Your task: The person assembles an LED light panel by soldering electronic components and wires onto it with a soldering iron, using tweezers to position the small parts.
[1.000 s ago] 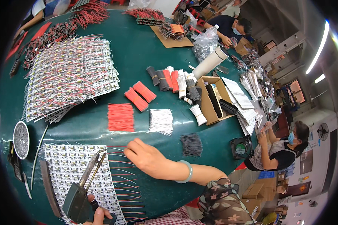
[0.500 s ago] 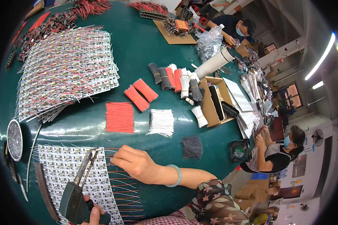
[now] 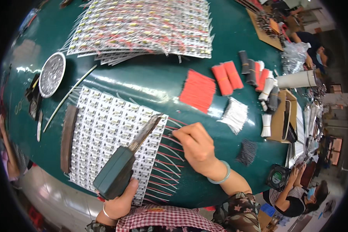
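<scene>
The white rectangular sheet of small circuit boards lies slanted in the lower left-centre of the frame on the dark green worktop, a brown straight bar along its left edge and thin red and white wires fanning from its right edge; good work here would, I judge, mean steadying the metal tip of the dark green gun-shaped soldering tool over one spot near the sheet's upper right corner, with bare fingers well off the metal and neighbouring wires apart; whether the tip touches the board I cannot tell. The left hand, at bottom centre, is wrapped round the tool's handle, angling it up and right; the right hand reaches in from the lower right, wrist bent, fingers narrowed to a pinch beside the topmost wires; whether they grip one is unclear.
</scene>
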`<act>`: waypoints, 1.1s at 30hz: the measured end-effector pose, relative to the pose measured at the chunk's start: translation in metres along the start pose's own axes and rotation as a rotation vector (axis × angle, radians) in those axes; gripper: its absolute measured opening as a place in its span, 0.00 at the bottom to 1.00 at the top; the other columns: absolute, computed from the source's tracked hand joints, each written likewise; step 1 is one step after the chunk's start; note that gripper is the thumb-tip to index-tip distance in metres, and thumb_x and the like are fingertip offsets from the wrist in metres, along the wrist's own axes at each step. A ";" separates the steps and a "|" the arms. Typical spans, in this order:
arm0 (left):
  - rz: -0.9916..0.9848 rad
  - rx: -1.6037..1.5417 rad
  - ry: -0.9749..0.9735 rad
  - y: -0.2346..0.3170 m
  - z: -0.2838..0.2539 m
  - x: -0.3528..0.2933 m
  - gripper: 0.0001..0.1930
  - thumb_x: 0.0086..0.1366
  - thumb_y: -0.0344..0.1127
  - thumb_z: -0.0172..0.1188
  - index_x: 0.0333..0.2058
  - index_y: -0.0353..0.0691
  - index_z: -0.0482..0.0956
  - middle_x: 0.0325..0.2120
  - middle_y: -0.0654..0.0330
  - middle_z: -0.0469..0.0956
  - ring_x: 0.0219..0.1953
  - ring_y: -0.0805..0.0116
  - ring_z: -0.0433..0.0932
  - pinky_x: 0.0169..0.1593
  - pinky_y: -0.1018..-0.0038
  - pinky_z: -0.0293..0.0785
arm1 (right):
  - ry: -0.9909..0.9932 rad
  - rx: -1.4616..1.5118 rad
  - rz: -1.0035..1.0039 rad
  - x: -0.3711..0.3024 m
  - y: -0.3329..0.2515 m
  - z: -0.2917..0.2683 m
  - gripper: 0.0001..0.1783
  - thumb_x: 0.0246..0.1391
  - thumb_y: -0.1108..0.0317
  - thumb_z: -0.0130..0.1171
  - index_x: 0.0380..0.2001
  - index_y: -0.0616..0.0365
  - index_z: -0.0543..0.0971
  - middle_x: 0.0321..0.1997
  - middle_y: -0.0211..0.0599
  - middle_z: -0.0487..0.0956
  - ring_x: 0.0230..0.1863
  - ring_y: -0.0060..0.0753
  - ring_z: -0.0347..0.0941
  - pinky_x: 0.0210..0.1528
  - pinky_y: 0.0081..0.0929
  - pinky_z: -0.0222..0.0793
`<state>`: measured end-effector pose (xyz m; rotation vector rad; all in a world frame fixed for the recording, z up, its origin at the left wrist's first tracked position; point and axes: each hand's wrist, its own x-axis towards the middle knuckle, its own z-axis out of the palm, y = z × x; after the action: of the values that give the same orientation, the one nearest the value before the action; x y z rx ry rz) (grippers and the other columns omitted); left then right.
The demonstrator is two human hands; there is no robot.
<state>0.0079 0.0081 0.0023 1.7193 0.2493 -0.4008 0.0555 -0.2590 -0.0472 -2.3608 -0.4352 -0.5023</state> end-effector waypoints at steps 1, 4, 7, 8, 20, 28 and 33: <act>0.004 0.044 -0.054 0.003 -0.001 -0.001 0.09 0.63 0.25 0.67 0.41 0.30 0.84 0.37 0.54 0.84 0.37 0.60 0.83 0.41 0.66 0.78 | 0.015 0.002 -0.007 0.001 0.001 0.002 0.20 0.37 0.85 0.62 0.39 0.66 0.80 0.35 0.40 0.76 0.34 0.40 0.75 0.30 0.31 0.73; 0.083 0.150 -0.011 -0.001 -0.003 -0.004 0.07 0.62 0.28 0.69 0.37 0.31 0.85 0.35 0.53 0.84 0.34 0.59 0.83 0.37 0.65 0.78 | 0.022 0.025 -0.025 0.002 0.000 0.009 0.21 0.37 0.86 0.62 0.41 0.66 0.80 0.37 0.41 0.76 0.34 0.41 0.74 0.30 0.31 0.73; 0.172 0.244 -0.012 -0.003 -0.004 -0.003 0.08 0.61 0.29 0.69 0.37 0.32 0.85 0.34 0.54 0.84 0.30 0.59 0.82 0.33 0.66 0.77 | 0.019 0.015 -0.037 0.006 -0.002 0.011 0.22 0.37 0.85 0.62 0.42 0.66 0.79 0.38 0.42 0.76 0.35 0.41 0.74 0.30 0.32 0.73; 0.183 0.251 -0.007 -0.005 -0.004 -0.002 0.08 0.60 0.29 0.70 0.37 0.32 0.85 0.34 0.55 0.84 0.28 0.59 0.82 0.31 0.67 0.76 | 0.019 0.015 -0.037 0.007 -0.001 0.012 0.22 0.37 0.85 0.62 0.42 0.66 0.79 0.38 0.42 0.76 0.35 0.41 0.74 0.30 0.32 0.73; 0.212 0.290 -0.056 0.006 0.006 0.015 0.11 0.55 0.24 0.69 0.38 0.30 0.83 0.32 0.53 0.81 0.28 0.64 0.80 0.33 0.73 0.75 | -0.041 -0.074 -0.060 0.009 0.013 0.018 0.20 0.40 0.83 0.61 0.41 0.65 0.79 0.38 0.42 0.75 0.36 0.41 0.73 0.30 0.31 0.74; 0.281 0.376 -0.094 0.007 0.007 0.017 0.10 0.55 0.22 0.69 0.37 0.29 0.81 0.30 0.54 0.80 0.28 0.68 0.79 0.33 0.74 0.74 | -0.048 -0.074 -0.063 0.009 0.014 0.019 0.19 0.41 0.82 0.61 0.41 0.65 0.79 0.39 0.42 0.75 0.36 0.41 0.73 0.31 0.30 0.73; 0.298 0.393 -0.097 0.011 0.009 0.017 0.09 0.55 0.21 0.68 0.35 0.29 0.80 0.29 0.54 0.80 0.27 0.68 0.78 0.33 0.74 0.74 | -0.033 -0.055 -0.040 0.008 0.012 0.020 0.20 0.38 0.85 0.61 0.41 0.66 0.80 0.37 0.41 0.76 0.35 0.41 0.73 0.31 0.31 0.73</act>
<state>0.0264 -0.0037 0.0045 2.0774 -0.1688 -0.3249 0.0729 -0.2532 -0.0638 -2.4206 -0.4910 -0.5004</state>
